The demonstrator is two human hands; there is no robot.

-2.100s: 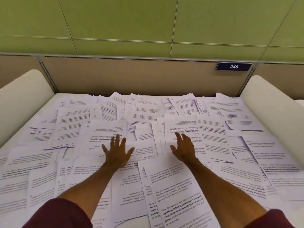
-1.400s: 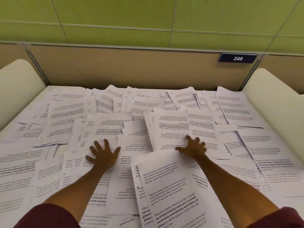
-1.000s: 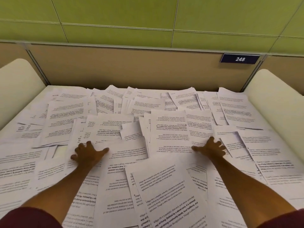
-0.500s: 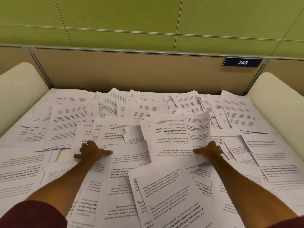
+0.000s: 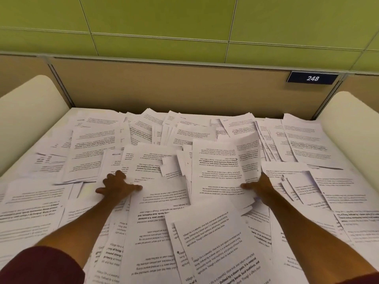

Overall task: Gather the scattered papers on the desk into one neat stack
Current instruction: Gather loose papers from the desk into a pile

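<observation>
Several white printed papers [image 5: 213, 177] lie scattered and overlapping over the whole desk [image 5: 67, 117]. My left hand [image 5: 115, 186] presses down on the papers left of centre, fingers bent and spread, thumb lying on the left edge of a sheet. My right hand [image 5: 259, 186] is right of centre, thumb on top of a bunch of sheets. Its fingers are hidden behind their right edge, which curls upward. A loose heap of sheets sits between the two hands, and more sheets [image 5: 213, 247] overlap in front, near my body.
A tan partition [image 5: 164, 87] with a dark plate reading 248 [image 5: 312, 78] closes the back of the desk. Cream rounded dividers stand at the left [image 5: 26, 103] and at the right [image 5: 352, 124]. Papers reach every edge of the desk.
Both hands spread apart from the centre, then drew inward, bunching sheets between them. The sheets at my right hand have lifted and curled up.
</observation>
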